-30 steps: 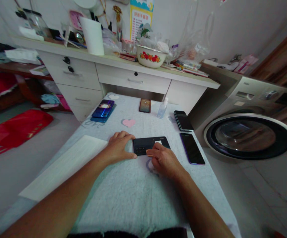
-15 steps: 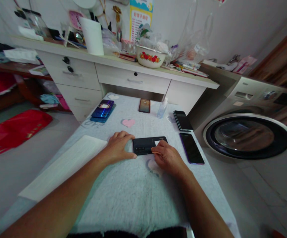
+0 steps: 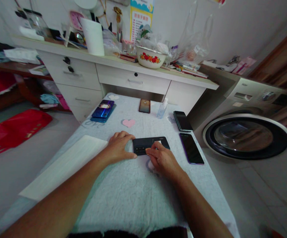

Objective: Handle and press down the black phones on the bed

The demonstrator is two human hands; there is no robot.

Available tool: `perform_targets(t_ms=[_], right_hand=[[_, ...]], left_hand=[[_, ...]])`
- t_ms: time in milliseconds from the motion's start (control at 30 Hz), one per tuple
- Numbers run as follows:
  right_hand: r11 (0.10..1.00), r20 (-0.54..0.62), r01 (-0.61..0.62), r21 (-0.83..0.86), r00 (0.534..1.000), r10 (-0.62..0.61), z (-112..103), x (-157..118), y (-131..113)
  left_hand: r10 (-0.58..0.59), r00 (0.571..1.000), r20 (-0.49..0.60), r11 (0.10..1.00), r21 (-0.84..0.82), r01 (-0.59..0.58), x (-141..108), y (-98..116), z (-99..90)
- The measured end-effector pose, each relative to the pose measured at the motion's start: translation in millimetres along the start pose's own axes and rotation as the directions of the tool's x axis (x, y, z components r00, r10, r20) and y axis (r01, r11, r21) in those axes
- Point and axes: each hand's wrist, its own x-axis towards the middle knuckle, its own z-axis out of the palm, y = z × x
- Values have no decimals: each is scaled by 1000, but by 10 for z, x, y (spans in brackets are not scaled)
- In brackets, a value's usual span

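Note:
A dark phone [image 3: 145,142] lies back up on the cloth-covered table [image 3: 123,198], its camera block toward the left. My left hand [image 3: 120,147] grips the phone's left end between thumb and fingers. The fingers of my right hand [image 3: 160,157] are pinched together over the lower middle of the phone; what they hold is too small to make out. A white patch shows on the phone's back just behind these fingers. Right of it lies a phone with a purple edge [image 3: 192,148], and behind that is a dark stack of phones [image 3: 182,121].
Blue phones [image 3: 103,110] are stacked at the back left. A brown phone [image 3: 144,105] and a clear spray bottle [image 3: 162,109] stand farther back. A long white board [image 3: 66,167] lies at the left, under my left forearm. A washing machine [image 3: 242,99] is on the right.
My right hand has shifted a little to the left along the phone's back, toward the camera block. My left hand and the phone have stayed in place.

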Motion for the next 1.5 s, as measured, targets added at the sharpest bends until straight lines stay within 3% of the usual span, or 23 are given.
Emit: perform_targets(t_ms=[600, 800, 1167, 1500], right_hand=[[994, -13, -109, 2, 994, 109, -156, -80, 366], [991, -18, -121, 58, 992, 122, -104, -48, 276], [999, 13, -31, 23, 999, 30, 31, 41, 12], [998, 0, -57, -10, 998, 57, -24, 23, 86]], left_hand=[[10, 1000, -8, 1000, -1, -10, 5, -46, 32], [6, 1000, 2, 1000, -5, -6, -3, -27, 11], [-2, 1000, -5, 1000, 0, 2, 0, -4, 4], [13, 1000, -3, 1000, -2, -13, 7, -24, 10]])
